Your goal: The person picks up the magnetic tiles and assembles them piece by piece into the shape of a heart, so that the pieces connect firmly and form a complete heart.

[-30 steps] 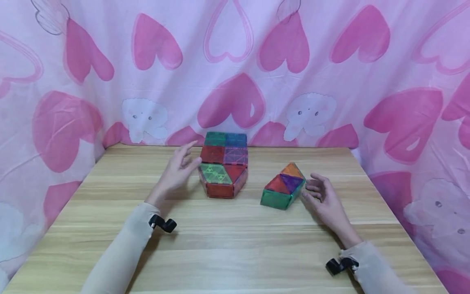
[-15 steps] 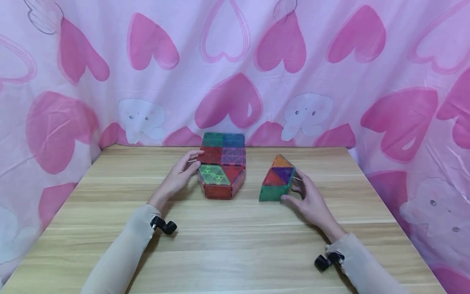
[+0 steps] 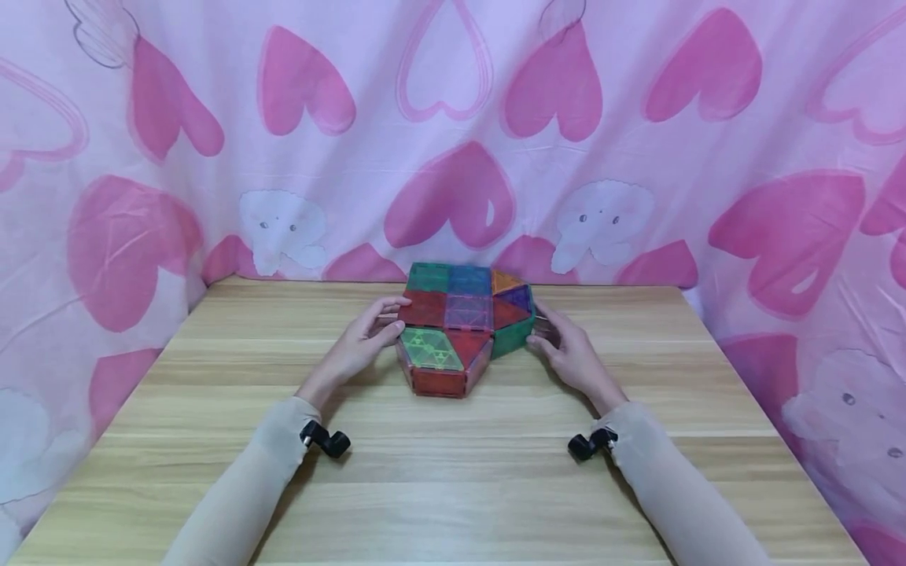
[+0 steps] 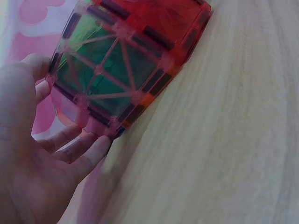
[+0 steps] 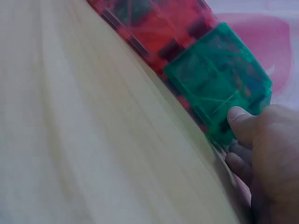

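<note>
In the head view, a larger block of see-through magnetic tiles (image 3: 423, 308) lies mid-table, with green, blue, red, purple and yellow-green tops. Against its right side sits a smaller magnetic-tile block (image 3: 511, 313) with orange, purple and red tops and green sides. My left hand (image 3: 362, 346) touches the larger block's left side with its fingertips. At the smaller block's right corner, my right hand (image 3: 569, 355) holds it, the thumb (image 5: 239, 116) pressing the green side tile (image 5: 219, 84) in the right wrist view. Several right fingers are partly hidden behind the corner.
Both blocks lie on a wood-grain table (image 3: 446, 487), towards its far edge. A pink curtain with hearts (image 3: 453, 196) hangs behind the table and along its sides. Each wrist wears a small black camera mount (image 3: 325, 440).
My right hand has moved the smaller block left and away from me, turning it, until it meets the larger block. My left hand has come to touch the larger block's left side.
</note>
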`<state>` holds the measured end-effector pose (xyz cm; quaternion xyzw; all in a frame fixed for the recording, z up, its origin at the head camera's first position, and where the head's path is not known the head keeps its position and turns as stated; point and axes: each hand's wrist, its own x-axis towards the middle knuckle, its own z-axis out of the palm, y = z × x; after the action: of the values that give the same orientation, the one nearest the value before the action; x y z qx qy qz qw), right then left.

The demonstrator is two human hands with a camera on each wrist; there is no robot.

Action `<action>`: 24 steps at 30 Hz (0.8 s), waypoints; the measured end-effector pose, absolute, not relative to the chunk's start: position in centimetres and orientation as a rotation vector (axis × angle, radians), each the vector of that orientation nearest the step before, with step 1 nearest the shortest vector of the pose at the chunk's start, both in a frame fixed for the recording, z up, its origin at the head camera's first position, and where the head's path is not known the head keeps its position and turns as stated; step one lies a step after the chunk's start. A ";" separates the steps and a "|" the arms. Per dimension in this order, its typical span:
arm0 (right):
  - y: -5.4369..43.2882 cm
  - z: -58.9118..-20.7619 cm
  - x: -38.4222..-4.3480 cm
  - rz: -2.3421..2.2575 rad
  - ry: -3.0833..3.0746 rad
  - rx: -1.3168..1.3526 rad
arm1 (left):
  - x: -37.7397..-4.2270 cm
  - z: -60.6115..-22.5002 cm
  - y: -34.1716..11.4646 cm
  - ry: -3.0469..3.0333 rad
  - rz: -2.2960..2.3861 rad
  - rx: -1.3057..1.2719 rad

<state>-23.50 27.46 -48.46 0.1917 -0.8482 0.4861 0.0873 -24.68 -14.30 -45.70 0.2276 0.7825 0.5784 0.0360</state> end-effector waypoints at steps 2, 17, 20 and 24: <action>27.3 -48.5 -23.4 1.414 -2.537 0.544 | -24.6 -45.6 -14.2 2.408 1.763 0.710; 28.1 -48.5 -21.9 1.583 -2.464 0.442 | -24.9 -46.6 -13.7 2.324 1.817 0.651; 27.5 -48.4 -20.4 1.685 -2.425 0.299 | -25.4 -46.9 -13.9 2.460 1.797 0.615; 26.2 -48.3 -17.0 1.871 -2.320 0.302 | -25.8 -47.2 -14.2 2.439 1.718 0.679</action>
<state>-16.98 26.19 -48.26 0.1006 -0.7723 0.6229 0.0728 -25.82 -14.24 -47.21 0.2218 0.7965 0.5611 0.0410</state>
